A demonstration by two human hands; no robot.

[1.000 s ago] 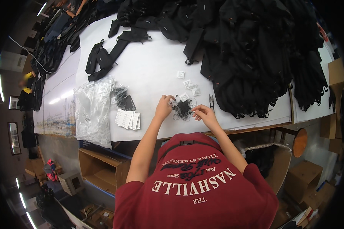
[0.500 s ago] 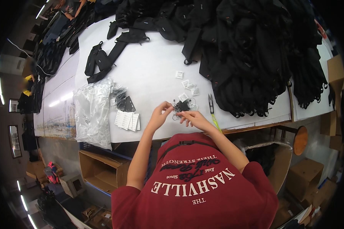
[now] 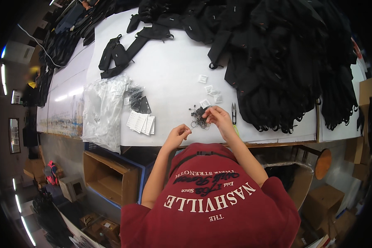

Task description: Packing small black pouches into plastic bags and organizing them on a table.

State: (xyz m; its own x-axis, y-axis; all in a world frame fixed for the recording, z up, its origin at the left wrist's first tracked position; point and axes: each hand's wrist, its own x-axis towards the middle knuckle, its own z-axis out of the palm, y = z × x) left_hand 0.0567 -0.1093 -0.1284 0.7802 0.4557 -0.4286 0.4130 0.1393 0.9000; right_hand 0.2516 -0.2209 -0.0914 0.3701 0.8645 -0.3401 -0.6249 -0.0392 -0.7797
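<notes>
A tangle of thin black tag strings (image 3: 200, 120) lies near the front edge of the white table. My left hand (image 3: 178, 135) is pinched closed at the tangle's near left, with a thin strand between its fingertips. At the tangle's right side my right hand (image 3: 219, 120) has its fingers curled and pinched on the strings; its fingertips partly cover them. Small white packets (image 3: 210, 90) are scattered just beyond. To the right lie black-bladed thread snips (image 3: 234, 113). White printed cards (image 3: 140, 122) are fanned out on the left, beside black tags (image 3: 144, 106).
A crumpled clear plastic bag (image 3: 103, 111) hangs over the table's front edge at left. Black pouches (image 3: 115, 56) lie farther back. A big heap of black bags (image 3: 273, 78) covers the right side. Below the table stand an open cardboard box (image 3: 111, 177) and a round wooden stool (image 3: 323, 163).
My left hand has drawn away from the tangle, toward me, with a strand. My right hand has risen to the tangle's right side. The whole view has shifted slightly.
</notes>
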